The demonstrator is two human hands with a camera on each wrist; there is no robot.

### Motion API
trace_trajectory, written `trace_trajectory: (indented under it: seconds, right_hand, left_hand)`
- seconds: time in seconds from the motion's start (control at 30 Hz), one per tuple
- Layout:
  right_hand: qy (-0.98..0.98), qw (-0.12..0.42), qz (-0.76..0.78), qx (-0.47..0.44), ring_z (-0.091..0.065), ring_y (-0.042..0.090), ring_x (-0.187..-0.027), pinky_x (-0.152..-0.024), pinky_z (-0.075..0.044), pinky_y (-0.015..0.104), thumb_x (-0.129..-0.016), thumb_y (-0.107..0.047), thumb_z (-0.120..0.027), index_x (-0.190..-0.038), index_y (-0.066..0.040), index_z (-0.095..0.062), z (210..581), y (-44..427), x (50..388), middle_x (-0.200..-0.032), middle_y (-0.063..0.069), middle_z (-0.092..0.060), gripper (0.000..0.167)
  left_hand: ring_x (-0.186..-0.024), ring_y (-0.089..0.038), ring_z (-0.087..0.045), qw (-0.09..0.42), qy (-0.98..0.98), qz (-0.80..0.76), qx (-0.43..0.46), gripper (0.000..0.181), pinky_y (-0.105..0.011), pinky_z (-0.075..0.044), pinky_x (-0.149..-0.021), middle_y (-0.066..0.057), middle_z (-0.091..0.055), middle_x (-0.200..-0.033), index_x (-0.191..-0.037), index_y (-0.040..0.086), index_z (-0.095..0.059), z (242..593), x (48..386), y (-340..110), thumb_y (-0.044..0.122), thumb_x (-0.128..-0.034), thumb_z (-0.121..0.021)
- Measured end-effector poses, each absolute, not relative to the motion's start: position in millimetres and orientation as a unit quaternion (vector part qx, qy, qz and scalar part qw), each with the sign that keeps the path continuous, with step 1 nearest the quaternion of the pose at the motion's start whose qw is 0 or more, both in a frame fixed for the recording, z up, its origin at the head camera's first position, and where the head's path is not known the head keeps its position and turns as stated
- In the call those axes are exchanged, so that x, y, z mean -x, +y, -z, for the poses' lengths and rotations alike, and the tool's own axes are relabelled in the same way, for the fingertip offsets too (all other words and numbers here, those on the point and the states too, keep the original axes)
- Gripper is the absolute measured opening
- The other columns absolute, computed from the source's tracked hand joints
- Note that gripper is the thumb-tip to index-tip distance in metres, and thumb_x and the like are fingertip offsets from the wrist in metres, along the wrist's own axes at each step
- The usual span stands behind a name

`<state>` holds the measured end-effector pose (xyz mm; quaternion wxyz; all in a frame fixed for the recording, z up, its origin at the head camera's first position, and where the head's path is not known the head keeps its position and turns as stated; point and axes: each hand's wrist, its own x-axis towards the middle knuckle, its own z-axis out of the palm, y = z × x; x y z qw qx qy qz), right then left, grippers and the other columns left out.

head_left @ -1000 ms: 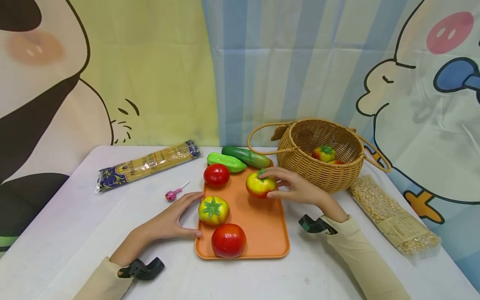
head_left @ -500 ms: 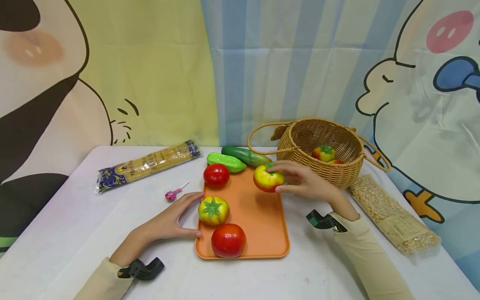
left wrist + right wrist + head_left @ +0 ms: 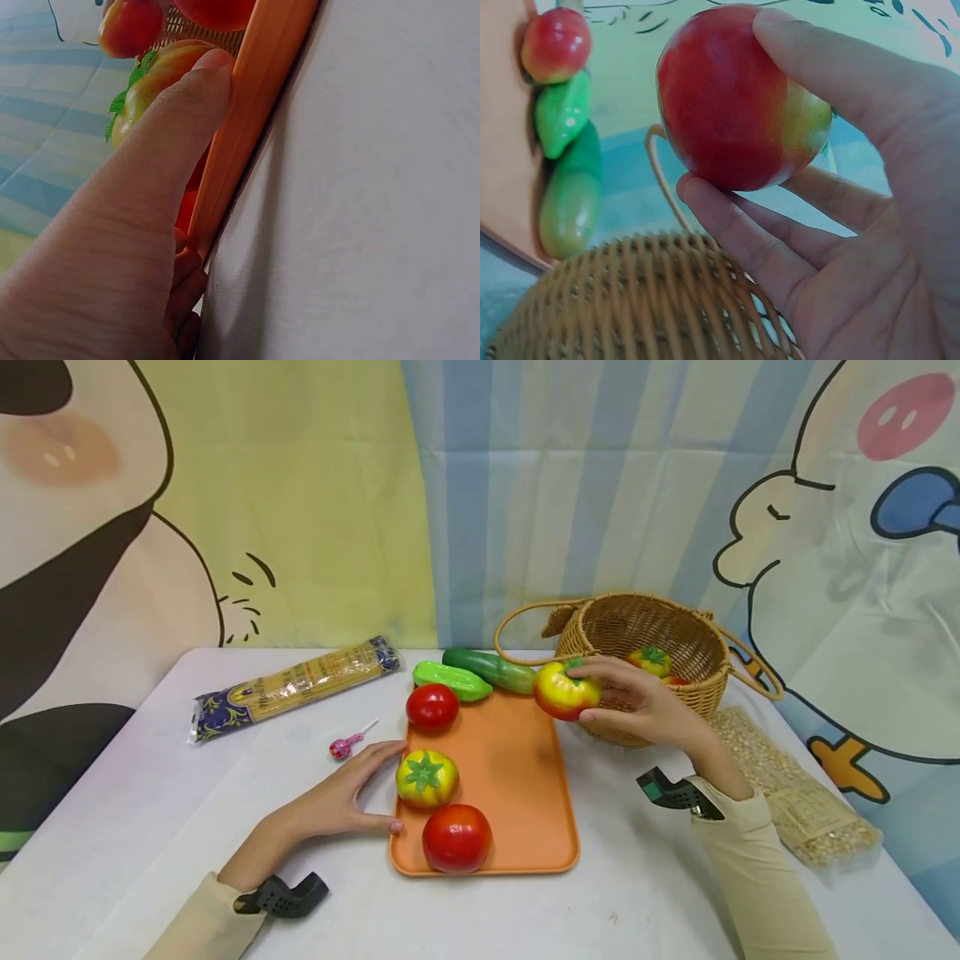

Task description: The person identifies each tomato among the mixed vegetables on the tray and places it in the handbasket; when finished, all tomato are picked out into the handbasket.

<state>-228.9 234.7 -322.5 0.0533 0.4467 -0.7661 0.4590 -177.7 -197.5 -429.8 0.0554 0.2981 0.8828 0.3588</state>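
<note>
Right of centre in the head view, the right hand (image 3: 651, 708) pinches a yellow-and-red tomato (image 3: 562, 692) between thumb and fingertips, left of its palm. Lower left, the left hand (image 3: 330, 803), fingers loosely spread, touches an orange tray (image 3: 525, 810).

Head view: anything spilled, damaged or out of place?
Two mild oddities: a faint mark on the white tabletop, off the orange tray's near right corner, too small to identify; and the lollipop left of the tray, seemingly the lone sweet here. No clear spill or damage shows.
</note>
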Motion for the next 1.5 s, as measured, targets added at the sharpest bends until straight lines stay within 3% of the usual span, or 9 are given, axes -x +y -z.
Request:
trace_trajectory:
  seconds: [0.27, 0.67, 1.1, 1.5]
  right_hand:
    - [-0.758, 0.094, -0.48, -0.431, -0.053, 0.012, -0.124, -0.095, -0.05, 0.02, -0.076, 0.02, -0.07, -0.127, 0.007, -0.057, 313.9, 247.2, 223.9, -0.137, 0.006, -0.052, 0.054]
    - [-0.725, 0.111, -0.539, -0.415, -0.06, 0.014, -0.115, -0.09, -0.053, 0.022, -0.079, 0.021, -0.066, -0.128, 0.014, -0.053, 305.9, 261.2, 218.9, -0.137, 0.008, -0.051, 0.052]
    - [-0.785, 0.178, -0.497, -0.324, -0.058, 0.008, -0.117, -0.091, -0.049, 0.014, -0.08, 0.02, -0.067, -0.132, 0.007, -0.054, 299.9, 281.2, 221.8, -0.138, 0.001, -0.051, 0.055]
    - [-0.799, 0.177, -0.5, -0.283, -0.061, 0.005, -0.107, -0.087, -0.051, 0.012, -0.083, 0.017, -0.065, -0.134, 0.005, -0.052, 304.8, 292.3, 228.6, -0.131, -0.002, -0.054, 0.054]
  left_hand:
    - [-0.141, -0.036, -0.033, 0.057, 0.885, -0.354, -0.296, 0.101, -0.061, -0.031, -0.11, -0.01, -0.034, -0.154, -0.152, 0.012, -0.032, 429.1, 177.7, -198.1, 0.051, -0.0724, -0.081]
    - [-0.141, -0.036, -0.032, 0.056, 0.886, -0.351, -0.298, 0.102, -0.061, -0.031, -0.11, -0.011, -0.033, -0.154, -0.152, 0.013, -0.032, 430.8, 178.8, -198.4, 0.052, -0.072, -0.082]
    - [-0.141, -0.036, -0.032, 0.054, 0.885, -0.353, -0.299, 0.102, -0.061, -0.03, -0.111, -0.011, -0.033, -0.154, -0.152, 0.012, -0.032, 428.9, 179.0, -196.6, 0.051, -0.0722, -0.082]
    - [-0.141, -0.035, -0.032, 0.056, 0.885, -0.353, -0.299, 0.102, -0.061, -0.03, -0.111, -0.01, -0.033, -0.154, -0.152, 0.012, -0.032, 429.9, 178.2, -198.1, 0.051, -0.0723, -0.082]
